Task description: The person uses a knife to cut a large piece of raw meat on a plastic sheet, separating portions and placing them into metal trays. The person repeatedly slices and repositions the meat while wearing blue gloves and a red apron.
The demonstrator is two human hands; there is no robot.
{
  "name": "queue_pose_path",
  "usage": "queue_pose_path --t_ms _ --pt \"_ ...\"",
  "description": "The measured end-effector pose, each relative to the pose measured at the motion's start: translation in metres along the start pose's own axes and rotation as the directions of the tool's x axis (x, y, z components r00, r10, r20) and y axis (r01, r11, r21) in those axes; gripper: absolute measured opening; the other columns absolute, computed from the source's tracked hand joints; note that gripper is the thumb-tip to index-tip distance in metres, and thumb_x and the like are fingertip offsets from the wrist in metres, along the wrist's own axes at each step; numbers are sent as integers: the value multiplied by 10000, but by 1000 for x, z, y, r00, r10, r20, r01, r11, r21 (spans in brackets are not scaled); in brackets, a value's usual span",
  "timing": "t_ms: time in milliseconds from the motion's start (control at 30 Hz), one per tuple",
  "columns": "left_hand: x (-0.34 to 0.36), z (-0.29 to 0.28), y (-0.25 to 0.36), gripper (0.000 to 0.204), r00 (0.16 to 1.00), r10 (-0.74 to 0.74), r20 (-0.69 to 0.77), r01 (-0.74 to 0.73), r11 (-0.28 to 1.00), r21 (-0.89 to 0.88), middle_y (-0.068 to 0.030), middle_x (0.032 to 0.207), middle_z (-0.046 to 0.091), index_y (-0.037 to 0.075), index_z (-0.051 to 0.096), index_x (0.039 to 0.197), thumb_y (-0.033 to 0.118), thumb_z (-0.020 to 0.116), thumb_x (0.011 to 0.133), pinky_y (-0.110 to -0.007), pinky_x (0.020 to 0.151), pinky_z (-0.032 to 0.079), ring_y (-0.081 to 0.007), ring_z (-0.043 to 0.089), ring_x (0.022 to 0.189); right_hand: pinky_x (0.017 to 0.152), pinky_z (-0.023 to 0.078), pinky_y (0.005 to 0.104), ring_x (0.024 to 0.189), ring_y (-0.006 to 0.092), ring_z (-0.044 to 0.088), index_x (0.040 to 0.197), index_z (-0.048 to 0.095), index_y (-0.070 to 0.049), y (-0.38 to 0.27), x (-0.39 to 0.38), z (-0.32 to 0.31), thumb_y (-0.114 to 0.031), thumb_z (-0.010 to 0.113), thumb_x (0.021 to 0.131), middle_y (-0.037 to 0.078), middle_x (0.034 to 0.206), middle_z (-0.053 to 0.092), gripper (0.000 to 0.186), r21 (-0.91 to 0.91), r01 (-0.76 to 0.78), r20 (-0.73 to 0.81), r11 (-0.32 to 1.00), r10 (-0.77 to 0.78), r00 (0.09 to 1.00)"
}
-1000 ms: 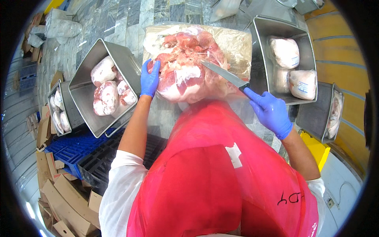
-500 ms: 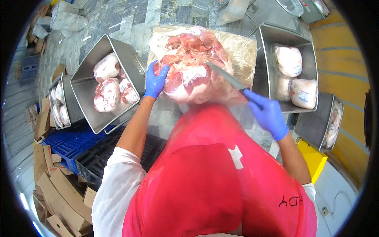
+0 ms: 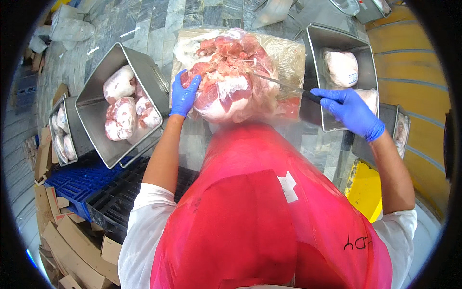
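Note:
A large piece of raw meat (image 3: 231,91), pink with pale fat, lies in front of me on clear plastic over a cardboard box (image 3: 291,62). My left hand (image 3: 184,96), in a blue glove, grips the meat's left edge with the thumb over its top; some fingers are partly hidden. In my blue-gloved right hand (image 3: 353,111) is a knife (image 3: 288,86) with a dark handle. Its blade points left, and the tip meets the meat's upper right surface.
At left a metal bin (image 3: 96,106) holds several meat pieces. Another metal bin (image 3: 313,62), with wrapped meat, stands at right. Smaller bins flank both. Blue (image 3: 77,180) and black pallets (image 3: 113,202) and flattened cardboard (image 3: 72,245) lie lower left. A yellow object (image 3: 363,190) is lower right.
My right hand has moved right and slightly up with the knife, whose blade now lies flatter across the meat. The left hand keeps its place on the meat. The whole view has shifted slightly.

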State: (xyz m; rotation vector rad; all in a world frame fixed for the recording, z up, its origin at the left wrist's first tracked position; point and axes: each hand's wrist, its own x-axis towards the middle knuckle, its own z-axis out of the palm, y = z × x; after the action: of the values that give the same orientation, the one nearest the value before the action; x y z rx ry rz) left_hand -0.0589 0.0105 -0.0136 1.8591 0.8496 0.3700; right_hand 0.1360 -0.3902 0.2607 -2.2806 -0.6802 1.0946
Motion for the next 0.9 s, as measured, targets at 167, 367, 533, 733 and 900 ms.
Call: queue_pose_path --t_ms 167,367,533,733,900 --pt "-2 -2 6 709 1000 -14 25 15 999 -52 -232 1349 617 2 567 1393 383 849 866 -412 1079 470 -309 597 1262 507 338 240 579 52 367 1380 690 -127 -9 41 -51 -251 653 1024 -58 633 409 379 64 -173 193 983 158 968" --pt "-2 -5 7 722 998 -16 57 19 999 -39 -210 1382 564 19 538 1421 369 848 871 -412 1098 455 -306 559 1298 435 247 251 495 39 321 1376 695 -139 -12 90 -86 -282 655 1028 -41 611 459 378 45 -300 335 953 269 903" --pt "-6 -3 -7 708 999 21 50 -21 1000 0 -206 1374 561 18 533 1420 358 841 880 -412 1107 442 -303 555 1288 457 245 229 515 25 324 1393 680 -129 4 91 -63 -242 666 1013 -47 612 449 397 148 -359 323 921 298 898" --pt "-3 -5 4 654 998 50 31 -52 997 54 -184 1348 594 -10 517 1422 299 808 924 -398 1090 456 -269 582 1243 600 491 329 624 127 595 1390 670 -128 29 33 60 -194 674 1013 79 788 727 383 96 9 -117 995 2 993" --pt "-1 2 -1 723 999 -8 -32 9 999 34 -225 1338 594 -38 521 1405 370 826 892 -413 1088 452 -308 579 1252 617 551 434 692 403 688 1321 715 -168 17 10 110 -180 703 973 238 850 704 348 -64 91 -404 994 -109 908"
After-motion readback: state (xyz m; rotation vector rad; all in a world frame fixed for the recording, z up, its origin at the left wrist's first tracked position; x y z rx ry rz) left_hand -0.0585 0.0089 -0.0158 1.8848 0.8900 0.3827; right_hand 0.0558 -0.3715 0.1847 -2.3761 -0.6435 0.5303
